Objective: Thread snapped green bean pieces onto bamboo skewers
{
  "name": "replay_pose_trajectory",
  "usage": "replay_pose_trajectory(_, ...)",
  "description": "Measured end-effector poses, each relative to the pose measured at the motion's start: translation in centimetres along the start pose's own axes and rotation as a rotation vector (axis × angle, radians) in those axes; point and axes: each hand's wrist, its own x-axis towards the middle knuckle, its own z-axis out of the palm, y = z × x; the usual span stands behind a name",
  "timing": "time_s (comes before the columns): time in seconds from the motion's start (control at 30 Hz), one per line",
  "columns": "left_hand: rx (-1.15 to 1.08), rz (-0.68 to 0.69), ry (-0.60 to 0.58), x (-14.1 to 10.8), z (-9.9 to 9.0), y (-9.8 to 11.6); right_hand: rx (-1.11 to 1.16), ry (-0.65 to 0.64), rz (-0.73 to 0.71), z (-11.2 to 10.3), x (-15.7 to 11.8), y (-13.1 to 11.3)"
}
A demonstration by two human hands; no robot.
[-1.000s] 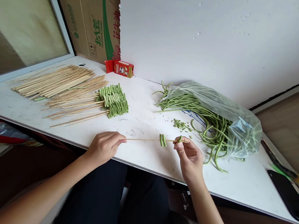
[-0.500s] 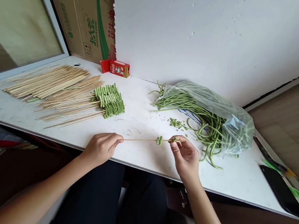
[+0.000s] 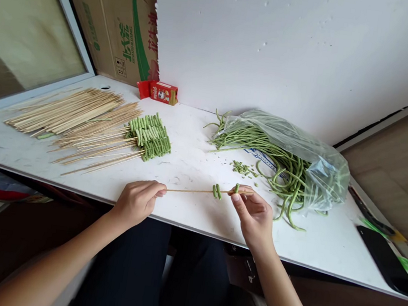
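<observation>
Head view: skewer (image 3: 189, 191) held nearly level above front of white table (image 3: 198, 139). Its left end pinched by left hand (image 3: 141, 199), fingers clamped together on it. Two bean pieces (image 3: 217, 191) threaded side by side near right hand (image 3: 254, 214). Third piece (image 3: 237, 188) gripped there between thumb and fingers; whether pierced cannot be told. Loaded skewers (image 3: 149, 137) laid at left, beside bare sticks (image 3: 69, 110). Long beans (image 3: 291, 172) partly covered by plastic bag (image 3: 326, 176) at right; cut scraps (image 3: 243, 168) scattered nearby.
</observation>
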Motion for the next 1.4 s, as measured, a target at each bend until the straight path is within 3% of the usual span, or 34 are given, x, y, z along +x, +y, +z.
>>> replay_pose_trajectory(0.27, -0.031, -0.030, -0.023, 0.0, -0.2, -0.1, 0.048, -0.027, -0.022, 0.7, -0.4, -0.6)
replay_pose_trajectory(0.47, -0.026, -0.042, 0.045, 0.3, 0.0, 0.1, 0.076, 0.078, 0.139, 0.1, 0.1, 0.3)
replay_pose_trajectory(0.67, -0.021, -0.068, 0.076, 0.2, 0.1, 0.1, 0.143, 0.078, 0.220, 0.6, -0.5, 1.6)
replay_pose_trajectory(1.03, -0.022, -0.063, 0.056, 0.2, 0.0, 0.1, 0.205, 0.112, 0.243, 0.8, -0.6, 3.0)
replay_pose_trajectory(1.23, -0.031, -0.047, -0.003, -0.1, 0.1, -0.3, 0.182, 0.064, 0.162, 1.6, -1.2, 2.7)
replay_pose_trajectory(1.4, -0.041, -0.055, 0.016, 0.1, 0.1, 0.1, 0.272, 0.089, 0.229, 2.2, -1.5, 2.7)
